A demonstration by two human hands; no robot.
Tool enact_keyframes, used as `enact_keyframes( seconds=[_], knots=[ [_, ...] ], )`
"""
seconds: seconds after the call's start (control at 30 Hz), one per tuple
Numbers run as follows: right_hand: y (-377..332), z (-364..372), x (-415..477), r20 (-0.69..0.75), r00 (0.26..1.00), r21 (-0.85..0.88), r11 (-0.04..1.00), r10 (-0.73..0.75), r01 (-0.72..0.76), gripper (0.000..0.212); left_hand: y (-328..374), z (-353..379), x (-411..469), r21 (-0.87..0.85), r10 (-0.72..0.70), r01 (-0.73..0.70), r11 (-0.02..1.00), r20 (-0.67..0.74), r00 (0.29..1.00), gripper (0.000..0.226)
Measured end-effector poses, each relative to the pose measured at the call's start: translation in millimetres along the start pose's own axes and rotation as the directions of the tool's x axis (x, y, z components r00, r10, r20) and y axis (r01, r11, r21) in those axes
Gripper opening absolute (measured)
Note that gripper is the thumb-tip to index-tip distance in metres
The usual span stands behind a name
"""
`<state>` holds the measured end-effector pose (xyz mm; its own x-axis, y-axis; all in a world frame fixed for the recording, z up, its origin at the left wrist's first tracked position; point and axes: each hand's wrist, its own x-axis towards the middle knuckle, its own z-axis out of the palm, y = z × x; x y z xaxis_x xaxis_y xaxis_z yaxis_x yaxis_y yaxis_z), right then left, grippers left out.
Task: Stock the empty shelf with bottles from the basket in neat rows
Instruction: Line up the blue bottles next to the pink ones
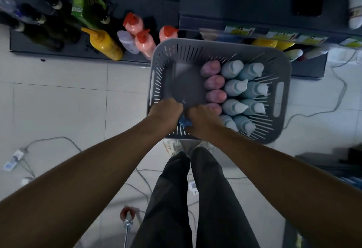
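A grey slotted basket (pixel 282 67) stands on the floor against the shelving. Its right half holds a row of pink bottles (pixel 214 82) and two rows of teal bottles with white caps (pixel 244 87); its left half shows bare bottom. My left hand (pixel 166 111) and my right hand (pixel 201 119) are side by side at the basket's near-left corner, fingers curled downward. A blue thing (pixel 184 122) shows between them, and both hands grip it; most of it is hidden. On the low dark shelf (pixel 58 53) stand peach bottles with orange caps (pixel 142 42).
A yellow bottle (pixel 106 45), a lilac bottle (pixel 127 41) and dark glass bottles (pixel 45 32) share the low shelf. A dark upper shelf (pixel 235 3) juts out above the basket. Cables (pixel 51 140) and a power strip (pixel 14 158) lie on the tiled floor; my legs (pixel 188 198) stand below.
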<state>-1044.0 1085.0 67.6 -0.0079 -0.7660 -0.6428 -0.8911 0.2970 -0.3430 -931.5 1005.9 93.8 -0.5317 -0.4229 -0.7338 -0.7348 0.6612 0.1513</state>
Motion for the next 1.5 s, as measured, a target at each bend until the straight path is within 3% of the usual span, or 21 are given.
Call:
enact_keyframes(
  seconds=[0.37,0.6,0.8,0.9,1.1,1.23,1.5],
  knots=[
    [4,10,9,-0.064,0.998,-0.056,0.998,-0.03,0.027,0.026,4,18,6,-0.037,-0.036,0.034,0.999,-0.063,0.997,0.019],
    [7,8,15,-0.192,0.981,-0.168,0.985,-0.01,-0.022,0.026,11,10,12,-0.099,-0.062,0.05,0.994,-0.128,0.99,0.021],
    [16,-8,15,-0.145,0.989,-0.137,0.991,-0.01,-0.01,0.027,11,0,10,-0.163,-0.089,0.073,0.984,-0.093,0.992,0.02],
    [21,-24,8,-0.188,0.981,-0.196,0.98,-0.047,0.01,0.026,9,-11,6,-0.096,-0.095,0.083,0.992,-0.131,0.987,0.027],
    [23,-86,-16,-0.251,0.967,-0.237,0.971,-0.048,-0.013,0.029,22,-69,-12,0.058,-0.111,0.131,0.99,-0.268,0.957,0.026],
    [15,-143,-40,-0.323,0.944,-0.233,0.973,-0.071,-0.006,0.027,30,-121,-32,0.077,-0.078,0.11,0.991,-0.333,0.94,0.034],
    [-6,-246,-114,-0.486,0.859,-0.33,0.944,-0.16,-0.011,0.021,55,-232,-97,0.052,-0.03,0.064,0.997,-0.491,0.871,0.024]
  ],
)
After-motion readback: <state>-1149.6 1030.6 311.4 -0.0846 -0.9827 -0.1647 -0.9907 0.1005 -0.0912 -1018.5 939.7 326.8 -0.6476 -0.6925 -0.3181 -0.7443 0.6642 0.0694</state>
